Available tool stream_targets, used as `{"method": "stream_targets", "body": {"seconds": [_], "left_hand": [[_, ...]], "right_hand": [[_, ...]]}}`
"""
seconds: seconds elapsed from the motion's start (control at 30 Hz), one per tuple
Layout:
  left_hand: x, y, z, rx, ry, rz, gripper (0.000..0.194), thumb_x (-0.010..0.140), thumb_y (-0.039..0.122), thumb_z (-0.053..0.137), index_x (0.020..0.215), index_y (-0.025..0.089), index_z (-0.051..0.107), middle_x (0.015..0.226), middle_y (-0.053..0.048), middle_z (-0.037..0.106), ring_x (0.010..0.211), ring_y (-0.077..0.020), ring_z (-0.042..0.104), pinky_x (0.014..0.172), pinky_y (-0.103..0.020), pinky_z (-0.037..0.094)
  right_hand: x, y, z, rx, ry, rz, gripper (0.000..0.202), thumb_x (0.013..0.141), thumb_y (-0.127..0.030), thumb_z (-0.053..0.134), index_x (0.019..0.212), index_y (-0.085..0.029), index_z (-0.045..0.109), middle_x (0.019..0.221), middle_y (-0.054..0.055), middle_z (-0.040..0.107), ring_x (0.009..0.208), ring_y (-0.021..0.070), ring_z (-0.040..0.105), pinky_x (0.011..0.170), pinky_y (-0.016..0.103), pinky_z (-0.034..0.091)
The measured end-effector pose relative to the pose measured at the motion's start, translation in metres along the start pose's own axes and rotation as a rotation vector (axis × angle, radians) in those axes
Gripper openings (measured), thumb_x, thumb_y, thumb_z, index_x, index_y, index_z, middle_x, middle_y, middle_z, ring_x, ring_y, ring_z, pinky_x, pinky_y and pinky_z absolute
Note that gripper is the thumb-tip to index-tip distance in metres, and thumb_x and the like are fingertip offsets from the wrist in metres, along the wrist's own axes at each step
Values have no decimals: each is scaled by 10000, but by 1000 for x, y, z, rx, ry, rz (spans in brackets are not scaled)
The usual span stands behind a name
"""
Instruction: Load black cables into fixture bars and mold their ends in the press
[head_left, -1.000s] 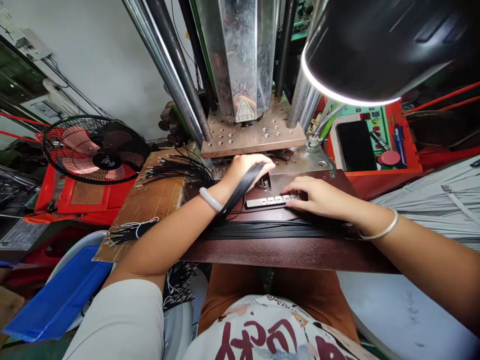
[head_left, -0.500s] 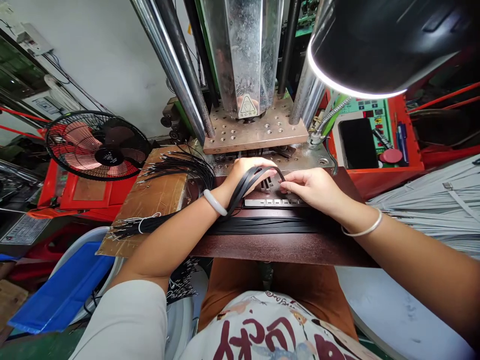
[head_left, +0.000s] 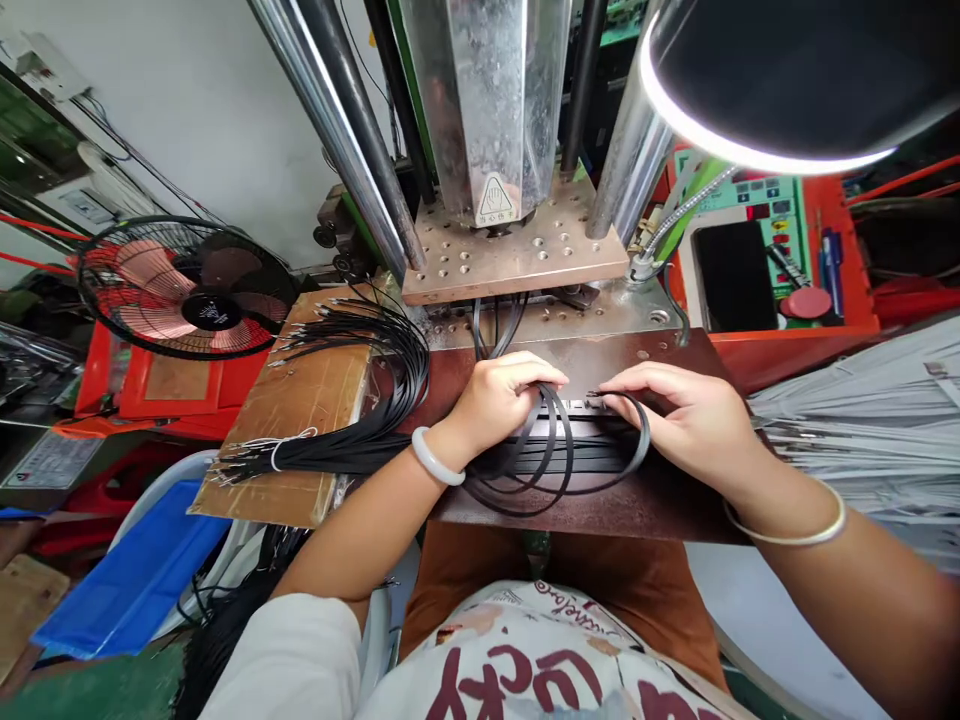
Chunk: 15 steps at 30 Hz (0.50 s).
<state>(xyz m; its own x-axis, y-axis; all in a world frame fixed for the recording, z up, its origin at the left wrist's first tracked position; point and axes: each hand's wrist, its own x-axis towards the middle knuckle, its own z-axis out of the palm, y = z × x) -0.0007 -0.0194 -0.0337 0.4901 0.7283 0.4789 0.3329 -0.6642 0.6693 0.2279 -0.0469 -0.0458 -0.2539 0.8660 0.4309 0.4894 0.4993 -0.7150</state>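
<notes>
Your left hand [head_left: 501, 402] grips looped black cables [head_left: 570, 455] over the brown board [head_left: 637, 515]; your right hand [head_left: 694, 425] pinches a cable end [head_left: 596, 394] near the metal strip [head_left: 576, 407], contact unclear. Seemingly you're positioning that end, which calls for steady alignment

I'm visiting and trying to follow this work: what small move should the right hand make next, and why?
Perhaps bring the end of its black cable down to the metal strip: the right hand pinches that cable near its end, close by the strip, while the left hand holds other looped cables beside it.
</notes>
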Motion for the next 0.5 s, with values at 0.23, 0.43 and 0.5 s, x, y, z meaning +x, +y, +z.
{"method": "stream_targets", "body": {"seconds": [0.23,0.43,0.5], "left_hand": [[-2,-5,8,33,-38,111,308,829,4,462,912,150,721,947,-66,735,902,-147,679,817,-260,543],[-7,-9,14,144,-123,135,312,844,23,454,996,128,706,941,-68,739,863,-152,681,795,-249,527],[-8,-8,14,239,-163,135,289,878,64,452,1003,140,701,934,-62,740,855,-167,681,803,-276,518]], "right_hand": [[3,0,4,-29,-68,-40,131,860,-366,637,838,-256,703,772,12,712,680,184,648,623,324,500],[4,-3,8,-64,-65,-139,100,875,-294,609,832,-259,691,740,9,693,661,173,631,611,304,489],[3,-4,9,-136,-69,-220,106,885,-244,580,856,-240,682,752,23,684,678,178,618,634,308,486]]}}
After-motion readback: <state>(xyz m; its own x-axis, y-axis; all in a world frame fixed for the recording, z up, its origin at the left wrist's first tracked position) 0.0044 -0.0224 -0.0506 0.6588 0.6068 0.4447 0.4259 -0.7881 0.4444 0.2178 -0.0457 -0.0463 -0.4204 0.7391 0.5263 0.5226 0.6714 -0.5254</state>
